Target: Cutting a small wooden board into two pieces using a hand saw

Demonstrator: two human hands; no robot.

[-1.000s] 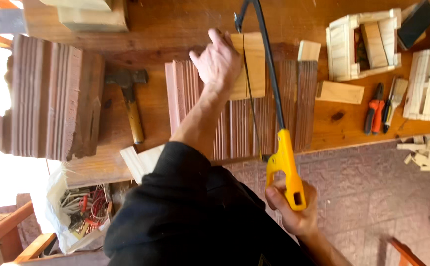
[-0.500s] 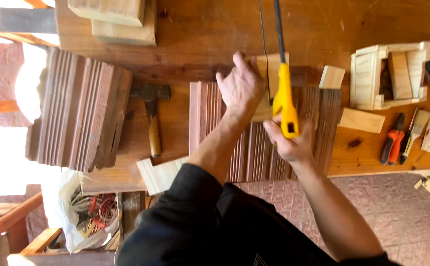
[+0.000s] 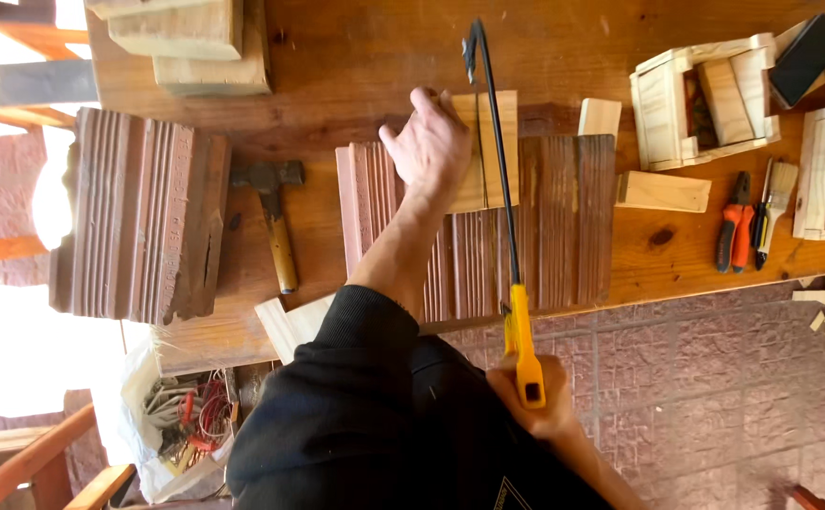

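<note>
My left hand point(image 3: 429, 142) presses down on a small pale wooden board point(image 3: 496, 151) that lies on top of a ribbed reddish-brown plank point(image 3: 564, 222). My right hand point(image 3: 532, 416) is closed around the yellow handle of a hacksaw point(image 3: 507, 236). The saw's black frame and blade run across the pale board, from the handle near the table's front edge to the far end of the board.
A hammer point(image 3: 274, 222) lies left of the plank, beside a stack of ribbed planks point(image 3: 138, 217). Small wood offcuts point(image 3: 663, 192), orange pliers point(image 3: 736, 222), a brush point(image 3: 777, 198) and slatted wooden boxes point(image 3: 705, 99) sit at the right. A bag of wires point(image 3: 186, 416) hangs below the table edge.
The saw has been drawn back toward me: my right hand moved from over the plank to past the table's front edge. My left hand stayed on the pale board.
</note>
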